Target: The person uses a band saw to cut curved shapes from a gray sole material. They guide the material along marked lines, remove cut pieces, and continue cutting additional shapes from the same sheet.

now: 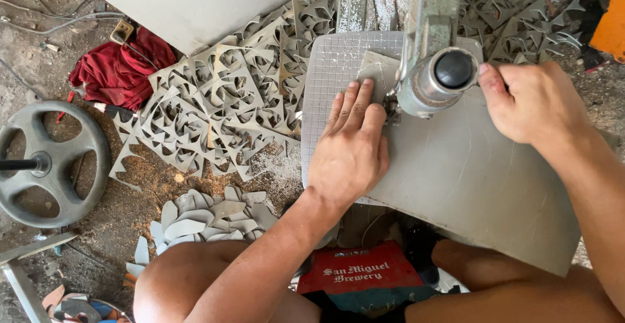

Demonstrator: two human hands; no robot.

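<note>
My left hand (350, 144) lies flat, fingers together, pressing down on a large grey board (469, 180) that rests on the gridded saw table (329, 69). Its fingertips reach a small cut piece (376, 70) by the blade. My right hand (535, 102) grips the board's far right edge, just beside the saw's metal arm with its round black-capped housing (446, 79). The blade itself is mostly hidden under that housing.
A heap of cut-out grey fretwork panels (221, 108) covers the floor at left, more (521, 11) at top right. Leaf-shaped offcuts (208, 222) and sawdust lie near my knee. A red cloth (120, 69), a grey handwheel (49, 163), and a red crate (364, 274) are also near.
</note>
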